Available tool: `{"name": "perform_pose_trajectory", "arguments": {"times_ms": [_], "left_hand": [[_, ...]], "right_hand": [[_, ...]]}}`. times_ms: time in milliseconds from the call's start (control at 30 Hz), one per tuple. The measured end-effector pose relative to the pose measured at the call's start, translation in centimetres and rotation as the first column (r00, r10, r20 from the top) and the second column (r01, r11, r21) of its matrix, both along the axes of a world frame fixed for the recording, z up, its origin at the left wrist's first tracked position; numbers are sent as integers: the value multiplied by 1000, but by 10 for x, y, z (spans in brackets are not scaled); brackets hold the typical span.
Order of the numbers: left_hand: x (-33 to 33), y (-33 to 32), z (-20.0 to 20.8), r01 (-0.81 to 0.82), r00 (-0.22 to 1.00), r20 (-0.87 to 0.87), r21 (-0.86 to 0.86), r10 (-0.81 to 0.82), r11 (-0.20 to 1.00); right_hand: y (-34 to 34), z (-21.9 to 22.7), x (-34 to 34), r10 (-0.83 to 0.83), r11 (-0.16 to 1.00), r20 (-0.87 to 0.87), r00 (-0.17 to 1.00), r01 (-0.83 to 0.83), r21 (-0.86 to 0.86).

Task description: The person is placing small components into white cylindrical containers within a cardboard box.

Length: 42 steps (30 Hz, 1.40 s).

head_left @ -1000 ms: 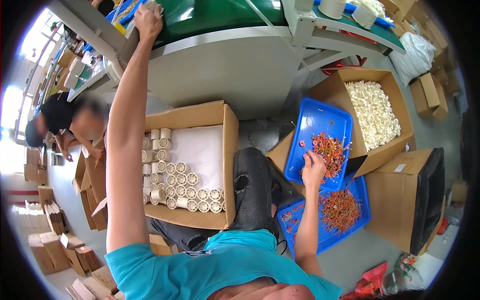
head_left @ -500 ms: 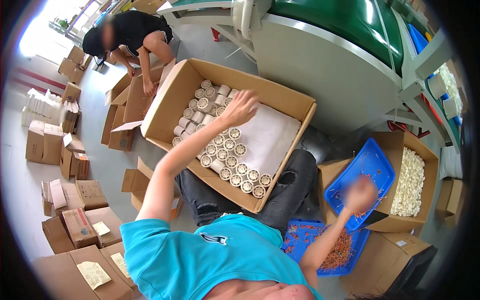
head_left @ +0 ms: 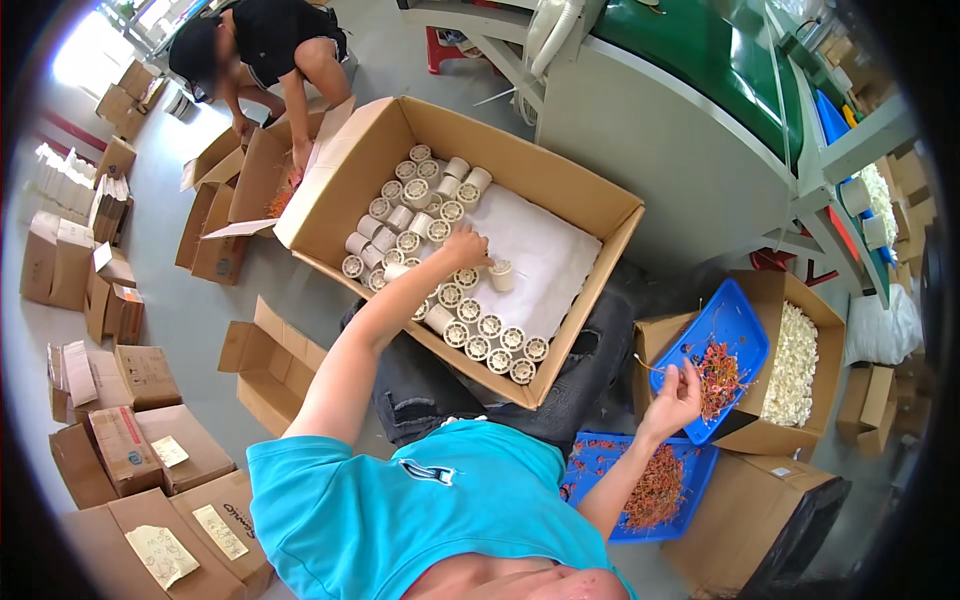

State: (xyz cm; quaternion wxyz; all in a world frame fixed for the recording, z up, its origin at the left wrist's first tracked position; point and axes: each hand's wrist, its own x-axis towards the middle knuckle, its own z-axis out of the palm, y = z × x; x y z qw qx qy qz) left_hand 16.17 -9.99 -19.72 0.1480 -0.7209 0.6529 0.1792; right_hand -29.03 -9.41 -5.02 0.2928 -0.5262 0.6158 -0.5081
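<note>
In the large open carton (head_left: 592, 290), my left hand (head_left: 465, 248) reaches over the rows of short white cylinders (head_left: 478, 347) with slotted round ends. Its bent fingers are at one white cylinder (head_left: 501, 276), which is apart from the rows on the white sheet (head_left: 540, 235); the contact is partly hidden. My right hand (head_left: 676, 402) is pinched over the edge of the upper blue tray (head_left: 731, 300). From its fingertips sticks a thin wire lead (head_left: 646, 366). Small red-orange wired pieces (head_left: 718, 380) lie in that tray.
A lower blue tray (head_left: 690, 515) holds a heap of similar wired pieces. Beside it, a carton (head_left: 826, 375) contains many cream-coloured bits. A green-topped machine (head_left: 680, 150) stands beyond. Another person (head_left: 270, 50) crouches at far left over a carton. Boxes (head_left: 150, 375) line the left side.
My left hand has lowered and moved slightly left, and a single cylinder now shows at its fingers. My right hand has drawn back leftwards from the upper tray with a thin wire lead.
</note>
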Motion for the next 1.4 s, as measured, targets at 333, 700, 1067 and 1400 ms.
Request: {"name": "perform_pose_trajectory", "arguments": {"times_ms": [333,700,1067,1400], "left_hand": [[-4,7,83,-232,935,-325,-255,143,939],[-109,124,195,-403,-70,-983,-125,-167,907],[-130,129,214,-296,430,-901,-90,48,951],[-133,120,186,-576,455,-877,-423,-155,699]], "right_hand": [[28,45,61,282,905,500,819,-400,144],[25,47,113,541,569,648,537,-800,188],[31,53,115,515,504,731,447,-848,164],[27,68,115,467,883,-6,884,-466,-47]]}}
